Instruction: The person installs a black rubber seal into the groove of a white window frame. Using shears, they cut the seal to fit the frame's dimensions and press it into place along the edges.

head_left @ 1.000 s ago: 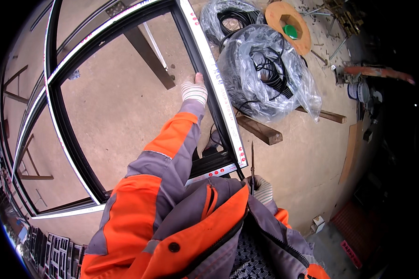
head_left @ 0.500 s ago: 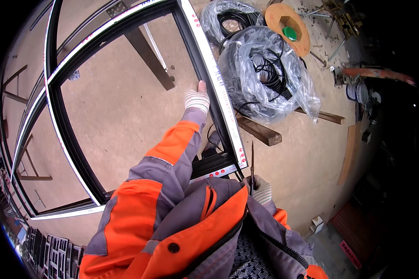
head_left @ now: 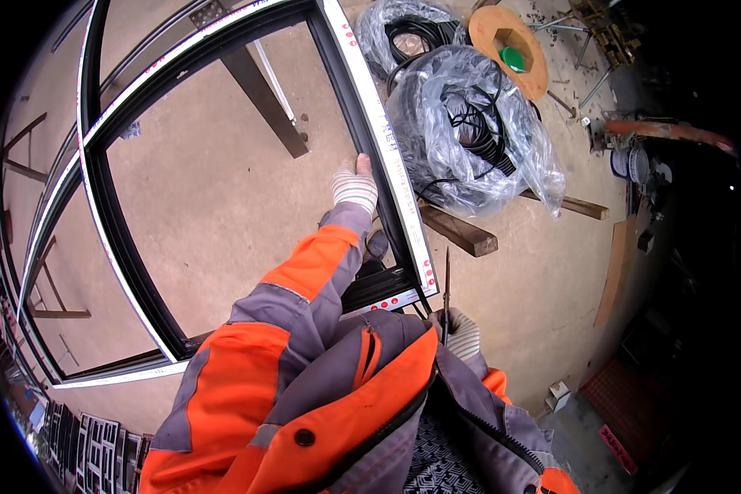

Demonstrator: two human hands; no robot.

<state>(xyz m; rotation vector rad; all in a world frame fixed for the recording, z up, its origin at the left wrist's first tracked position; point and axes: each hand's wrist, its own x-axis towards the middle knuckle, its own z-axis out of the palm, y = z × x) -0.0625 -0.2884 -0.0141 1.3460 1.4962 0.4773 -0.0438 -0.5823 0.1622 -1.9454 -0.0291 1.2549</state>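
A large window frame (head_left: pixel 406 206) stretches before me, black profiles under white printed film. My left hand (head_left: pixel 356 185), in a white striped glove with bare fingertips, is closed at the inner edge of its right bar, the thumb pressed along the black profile. The other fingers are partly hidden. Past the frame's near right corner, my right hand (head_left: pixel 463 333) in a similar glove is closed on a pointed blade tool (head_left: pixel 447 288), its dark narrow blade upright. The tool's handle is hidden by the hand and my jacket. A thin black strip (head_left: pixel 423 309) runs from that corner toward this hand.
Plastic-wrapped coils of black strip (head_left: pixel 477 123) lie right of the frame, with an orange-brown spool disc (head_left: pixel 492 25) and green lid (head_left: pixel 512 58) behind. Wooden beams (head_left: pixel 461 230) stick out below the coils. A dark support bar (head_left: pixel 263 103) shows through the frame opening.
My left hand has slid a little way toward me along the right bar. My right hand and its tool have barely moved.
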